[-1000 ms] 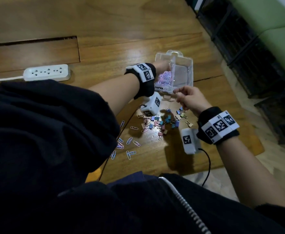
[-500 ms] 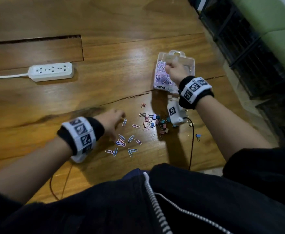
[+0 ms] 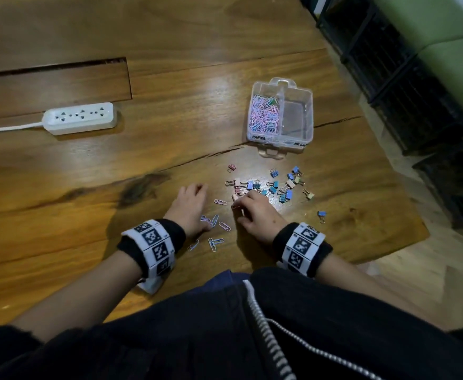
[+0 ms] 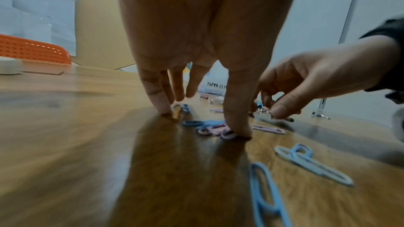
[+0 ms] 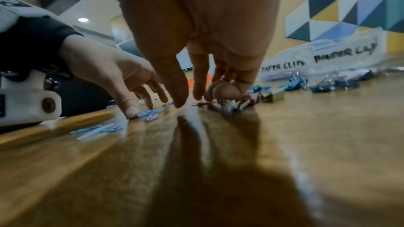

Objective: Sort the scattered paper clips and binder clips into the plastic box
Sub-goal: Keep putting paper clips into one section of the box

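Note:
The clear two-part plastic box [image 3: 279,139] stands on the wooden table, with pink and blue paper clips [image 3: 264,113] in its left part and nothing visible in its right part. Binder clips [image 3: 282,187] lie scattered in front of it. Loose paper clips [image 3: 216,241] lie nearer me. My left hand [image 3: 190,207] stands on its straight fingertips, and its thumb [image 4: 238,123] presses on a few pink clips [image 4: 214,129]. My right hand [image 3: 252,212] reaches down beside it, fingertips at a pink clip [image 3: 235,205] by the binder clips. Thumb [image 5: 180,99] and index finger stand apart.
A white power strip [image 3: 79,119] with its cord lies at the far left. One blue binder clip [image 3: 321,214] lies alone near the table's right edge. Beyond that edge are the floor and dark crates [image 3: 417,91]. The box's labels [image 5: 317,58] face me.
Both hands have left the box. The left hand came down to the loose paper clips first, then the right hand came back from the box to the table next to it.

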The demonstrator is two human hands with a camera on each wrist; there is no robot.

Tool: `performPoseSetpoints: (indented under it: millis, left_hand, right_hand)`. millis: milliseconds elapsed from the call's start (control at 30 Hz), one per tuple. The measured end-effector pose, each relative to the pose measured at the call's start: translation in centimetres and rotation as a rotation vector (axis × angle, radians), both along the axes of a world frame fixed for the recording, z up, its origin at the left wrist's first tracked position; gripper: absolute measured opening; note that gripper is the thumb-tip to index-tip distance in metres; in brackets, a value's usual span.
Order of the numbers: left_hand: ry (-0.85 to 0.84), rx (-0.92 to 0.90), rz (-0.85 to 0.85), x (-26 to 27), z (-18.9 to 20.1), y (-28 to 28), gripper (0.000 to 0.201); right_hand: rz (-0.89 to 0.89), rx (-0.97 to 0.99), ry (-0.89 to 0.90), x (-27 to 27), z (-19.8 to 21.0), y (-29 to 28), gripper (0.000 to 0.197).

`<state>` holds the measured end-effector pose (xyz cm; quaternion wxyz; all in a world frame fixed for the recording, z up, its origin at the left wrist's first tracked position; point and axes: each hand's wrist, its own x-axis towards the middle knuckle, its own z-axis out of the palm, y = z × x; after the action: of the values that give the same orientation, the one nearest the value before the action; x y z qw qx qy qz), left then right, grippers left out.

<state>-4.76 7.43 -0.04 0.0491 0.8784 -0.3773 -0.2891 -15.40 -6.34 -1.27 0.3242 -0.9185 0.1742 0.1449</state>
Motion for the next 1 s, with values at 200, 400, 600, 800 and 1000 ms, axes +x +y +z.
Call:
performPoseSetpoints:
  millis: [200, 400, 600, 800, 1000]
  left_hand:
    - [0.012, -0.040, -0.220, -1.7, -0.1, -0.4, 0.042]
    - [-0.141, 0.153, -0.219, -2.3, 0.1, 2.0, 0.093]
    - [-0.043, 0.016, -0.188, -2.8, -0.8, 2.9, 0.058]
    - [-0.039, -0.049, -0.226, -2.8, -1.5, 3.5, 0.028]
    - [-0.110, -0.007, -0.226, -2.7, -1.7, 3.8, 0.032]
  right_hand:
    - [-0.017, -0.051, -0.051, -0.1, -0.6, 0.4, 0.032]
    - [0.108, -0.051, 0.004, -0.8, -0.1, 1.6, 0.069]
    - [0.263, -0.095, 0.024, 0.5, 0.0, 2.3, 0.055]
    - [0.242, -0.043, 0.054, 0.8, -0.1, 2.7, 0.027]
    - [0.259, -0.100, -0.030, 0.1, -0.4, 2.8, 0.022]
